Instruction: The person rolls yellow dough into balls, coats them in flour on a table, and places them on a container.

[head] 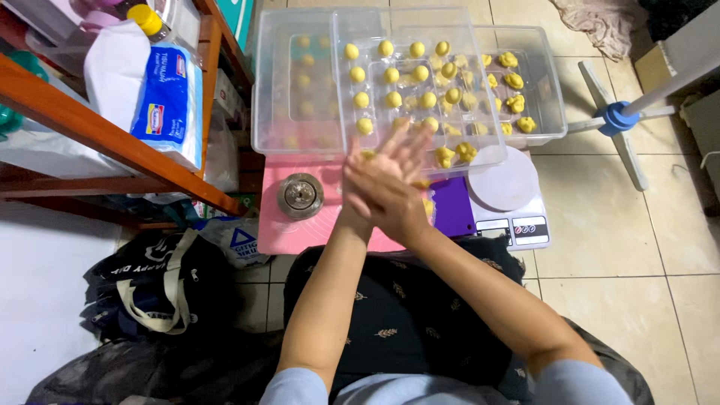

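My left hand (403, 150) and my right hand (379, 196) are pressed palm to palm above the pink mat (289, 229). A small piece of yellow dough (421, 184) peeks out between the palms; most of it is hidden. Just beyond my fingers lies a clear plastic tray (341, 112) with rows of round yellow dough balls (392, 76). Under it, to the right, a clear tub (551, 90) holds rougher yellow dough lumps (514, 79).
A round metal mould (301, 195) sits on the mat at left. A purple board (452, 206) and a white kitchen scale (510, 191) lie at right. A wooden shelf (112, 135) with a flour bag (169, 101) stands left, dark bags (150, 289) lie below, and a fan stand (619, 116) is right.
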